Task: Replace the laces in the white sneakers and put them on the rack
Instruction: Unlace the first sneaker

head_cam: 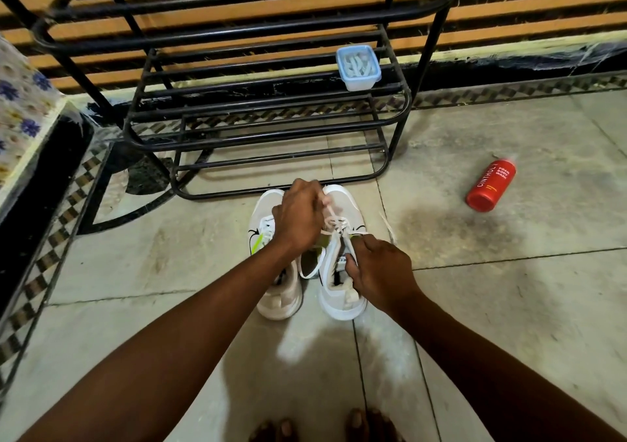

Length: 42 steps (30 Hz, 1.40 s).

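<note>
Two white sneakers stand side by side on the floor tiles, toes toward the black metal shoe rack [237, 129]. My left hand [300, 216] reaches across above the left sneaker [271, 301] and pinches a white lace [330, 209] of the right sneaker [342, 297], pulling it up near the toe end. My right hand [378, 270] grips the tongue and collar of that right sneaker. A loose lace end [388, 226] trails onto the floor to the right of the shoe. The left sneaker's lacing is largely hidden by my left wrist.
A lidded clear plastic box [358, 67] holding white laces sits on a lower rack shelf at the right. A red bottle [491, 185] lies on the floor at the right. A floral-covered ledge [20, 109] borders the left. My toes [325, 426] show at the bottom edge.
</note>
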Available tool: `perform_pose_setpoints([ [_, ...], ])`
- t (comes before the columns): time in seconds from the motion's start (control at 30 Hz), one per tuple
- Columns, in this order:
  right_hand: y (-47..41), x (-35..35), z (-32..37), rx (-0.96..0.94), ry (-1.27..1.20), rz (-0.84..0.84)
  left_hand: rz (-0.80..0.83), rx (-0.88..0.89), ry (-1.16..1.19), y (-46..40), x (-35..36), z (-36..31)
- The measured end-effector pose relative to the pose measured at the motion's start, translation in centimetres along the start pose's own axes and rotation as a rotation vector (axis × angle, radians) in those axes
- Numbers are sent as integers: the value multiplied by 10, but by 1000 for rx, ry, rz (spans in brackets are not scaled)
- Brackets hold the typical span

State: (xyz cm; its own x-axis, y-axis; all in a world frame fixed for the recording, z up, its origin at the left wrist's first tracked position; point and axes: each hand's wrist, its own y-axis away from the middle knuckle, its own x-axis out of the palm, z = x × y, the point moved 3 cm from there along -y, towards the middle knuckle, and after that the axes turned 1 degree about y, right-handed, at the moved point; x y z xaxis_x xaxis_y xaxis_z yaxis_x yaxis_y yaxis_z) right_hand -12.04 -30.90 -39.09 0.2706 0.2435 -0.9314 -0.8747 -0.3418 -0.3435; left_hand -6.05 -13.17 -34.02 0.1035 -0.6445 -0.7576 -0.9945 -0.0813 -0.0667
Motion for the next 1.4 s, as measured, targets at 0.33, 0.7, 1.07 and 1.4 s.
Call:
perform_pose_setpoints([
  [0.33,0,-3,2,-45,51,-1,250,455,-384,23,6,-1],
  [0.7,2,2,0,6,-7,92,-122,325,-395,18,-12,-15],
  [1.07,-1,-3,4,12,3,72,-157,303,110,0,-47,-9],
  [1.4,-2,-6,4,12,-19,63,125,410,-559,16,-18,-2],
])
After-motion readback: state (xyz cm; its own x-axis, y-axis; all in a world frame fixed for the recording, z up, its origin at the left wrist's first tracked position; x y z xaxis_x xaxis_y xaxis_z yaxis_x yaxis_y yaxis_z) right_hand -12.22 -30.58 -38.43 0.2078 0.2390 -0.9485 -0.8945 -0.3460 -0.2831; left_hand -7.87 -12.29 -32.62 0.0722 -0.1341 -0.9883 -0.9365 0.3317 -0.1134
